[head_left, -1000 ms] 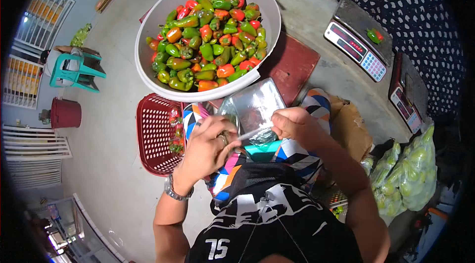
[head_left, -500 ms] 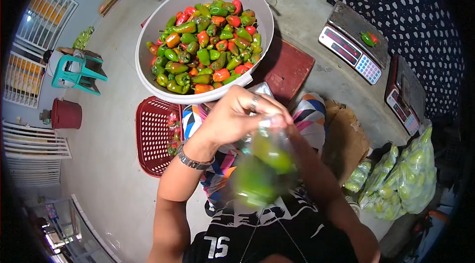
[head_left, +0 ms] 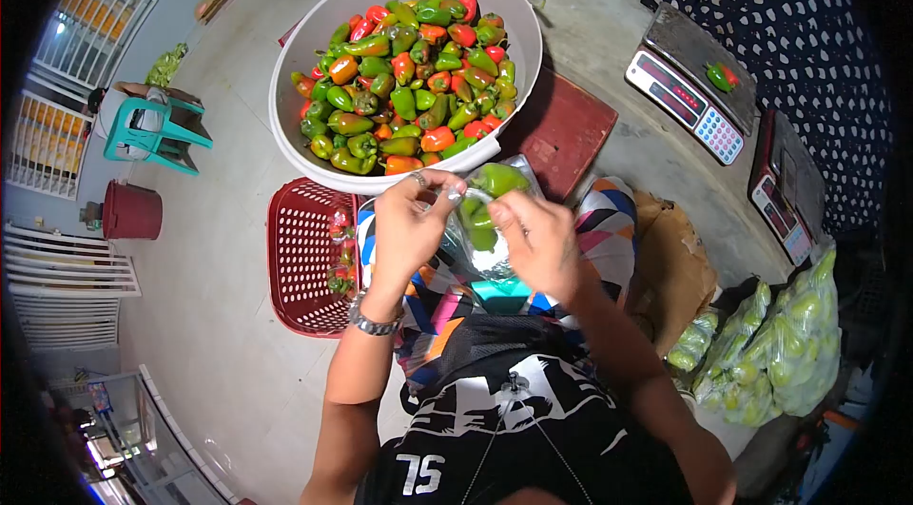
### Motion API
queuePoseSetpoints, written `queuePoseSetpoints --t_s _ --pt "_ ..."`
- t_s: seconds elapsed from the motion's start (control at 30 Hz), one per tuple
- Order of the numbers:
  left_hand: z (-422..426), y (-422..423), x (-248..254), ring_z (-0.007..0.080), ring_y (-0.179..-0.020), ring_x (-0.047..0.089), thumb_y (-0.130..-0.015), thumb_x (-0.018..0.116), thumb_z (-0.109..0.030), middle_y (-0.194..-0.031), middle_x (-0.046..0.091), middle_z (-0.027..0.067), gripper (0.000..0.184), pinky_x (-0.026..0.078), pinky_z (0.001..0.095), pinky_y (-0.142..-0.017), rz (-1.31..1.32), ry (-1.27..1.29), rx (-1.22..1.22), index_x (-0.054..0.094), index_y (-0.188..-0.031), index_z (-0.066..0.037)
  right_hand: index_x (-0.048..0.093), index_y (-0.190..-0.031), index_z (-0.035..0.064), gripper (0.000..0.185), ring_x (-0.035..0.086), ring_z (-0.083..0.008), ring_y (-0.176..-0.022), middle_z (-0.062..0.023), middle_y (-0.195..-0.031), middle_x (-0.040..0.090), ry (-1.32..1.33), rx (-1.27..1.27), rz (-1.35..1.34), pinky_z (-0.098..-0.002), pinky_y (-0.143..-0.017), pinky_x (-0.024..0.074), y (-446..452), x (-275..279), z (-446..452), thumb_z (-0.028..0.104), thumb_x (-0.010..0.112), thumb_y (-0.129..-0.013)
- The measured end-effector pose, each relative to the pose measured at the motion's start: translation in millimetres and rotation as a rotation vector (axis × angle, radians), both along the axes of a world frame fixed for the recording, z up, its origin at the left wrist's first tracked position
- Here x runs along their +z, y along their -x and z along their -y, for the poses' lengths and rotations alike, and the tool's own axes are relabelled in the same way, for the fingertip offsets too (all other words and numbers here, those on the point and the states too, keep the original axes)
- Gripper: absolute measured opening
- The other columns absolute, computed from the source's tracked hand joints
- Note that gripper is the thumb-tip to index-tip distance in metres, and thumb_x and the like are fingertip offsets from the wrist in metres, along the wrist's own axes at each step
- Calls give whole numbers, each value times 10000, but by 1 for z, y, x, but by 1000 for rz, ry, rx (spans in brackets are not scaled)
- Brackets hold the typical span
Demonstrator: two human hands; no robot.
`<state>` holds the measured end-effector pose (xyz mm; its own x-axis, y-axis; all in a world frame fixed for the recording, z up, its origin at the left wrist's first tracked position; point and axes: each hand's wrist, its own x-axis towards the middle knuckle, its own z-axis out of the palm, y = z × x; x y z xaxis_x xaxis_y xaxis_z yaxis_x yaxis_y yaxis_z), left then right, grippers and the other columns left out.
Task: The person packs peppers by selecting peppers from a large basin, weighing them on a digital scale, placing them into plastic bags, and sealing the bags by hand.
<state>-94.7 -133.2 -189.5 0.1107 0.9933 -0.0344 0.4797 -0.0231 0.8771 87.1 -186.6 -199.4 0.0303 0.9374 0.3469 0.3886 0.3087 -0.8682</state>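
A clear plastic bag with green peppers (head_left: 499, 180) inside hangs between my two hands, above my lap. My left hand (head_left: 414, 220) pinches the gathered top of the bag between thumb and finger. Close on its right, my right hand (head_left: 537, 239) is closed by the bag's neck, thumb and fingers together; what it grips there is too small to tell. Just beyond them stands a large round tub (head_left: 276, 101) heaped with red and green peppers. A teal object (head_left: 501, 296) lies on my lap below the bag.
At the left of my legs is a red perforated basket (head_left: 302, 262) with a few peppers. Two scales, (head_left: 680, 96) one with a pepper on it, stand at the right. Filled bags of green produce (head_left: 794, 343) lie at the lower right, beside brown paper (head_left: 670, 267).
The bag of green peppers has swung from a blur near my chest to just in front of the tub. My hands have moved apart slightly, and my right hand now shows.
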Motion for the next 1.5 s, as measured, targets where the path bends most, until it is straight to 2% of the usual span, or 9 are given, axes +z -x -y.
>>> queuePoseSetpoints --t_s 0.13,0.3,0.4,0.43,0.6,0.77,0.93,1.1,1.5 --pt "5 -41 -4 36 -565 546 -967 729 -134 -675 691 -7 150 435 243 -506 -45 -355 102 768 -1019 1 545 -903 93 325 411 -62 -533 47 -626 404 598 87 -1030 -288 -490 377 44 -20 24 321 471 -1122" --pt "5 -52 13 96 -824 678 -962 691 -39 -958 762 54 101 541 251 -737 903 262 -287 728 -1032 23 485 -856 131 394 433 -125 -517 28 -619 429 564 703 -1651 -289 -521 393 18 -40 22 450 500 -1087" --pt "0 -37 19 155 -893 702 -939 698 -3 -968 767 108 58 558 306 -832 838 327 -854 742 -950 34 628 -988 81 252 577 -193 -610 -25 -727 590 578 1192 -1298 -319 -594 468 -3 -70 -12 326 592 -1037" --pt "-6 -39 18 170 -901 708 -928 701 6 -957 767 108 56 556 319 -847 819 223 -1004 749 -938 33 654 -1030 59 223 589 -167 -637 -21 -742 602 641 748 -1117 -305 -608 468 -15 -56 10 274 594 -1038" --pt "-14 -35 10 101 -771 651 -888 735 -6 -854 717 49 54 516 259 -725 135 -116 -303 751 -939 -3 623 -868 4 281 550 -122 -625 -58 -656 547 241 49 -125 -333 -591 436 -52 -12 -5 213 581 -1051" --pt "-6 -68 5 39 -667 579 -957 722 -80 -812 686 -2 83 458 212 -597 209 -307 -17 724 -1004 -12 639 -958 12 247 566 -177 -569 -96 -659 586 217 -142 -236 -354 -561 442 -10 -4 9 216 561 -1073" --pt "4 -85 31 73 -651 643 -973 665 -25 -853 722 66 82 507 218 -576 677 242 -105 711 -1038 -5 636 -1055 46 294 514 -135 -522 -8 -594 525 460 117 -1472 -281 -505 397 14 -4 11 338 603 -1062" --pt "-27 -54 16 177 -948 698 -884 778 -17 -879 747 76 68 555 323 -835 912 190 -967 758 -939 18 647 -1192 18 356 608 -128 -664 -32 -840 645 534 908 -1412 -268 -602 486 -31 -61 12 335 650 -1027" --pt "-45 -53 -14 55 -784 633 -922 734 -29 -875 728 12 88 514 243 -711 192 143 -398 761 -997 9 613 -893 -25 314 575 -228 -579 -167 -667 580 208 -115 -120 -390 -583 458 -33 -9 -9 230 544 -1065"
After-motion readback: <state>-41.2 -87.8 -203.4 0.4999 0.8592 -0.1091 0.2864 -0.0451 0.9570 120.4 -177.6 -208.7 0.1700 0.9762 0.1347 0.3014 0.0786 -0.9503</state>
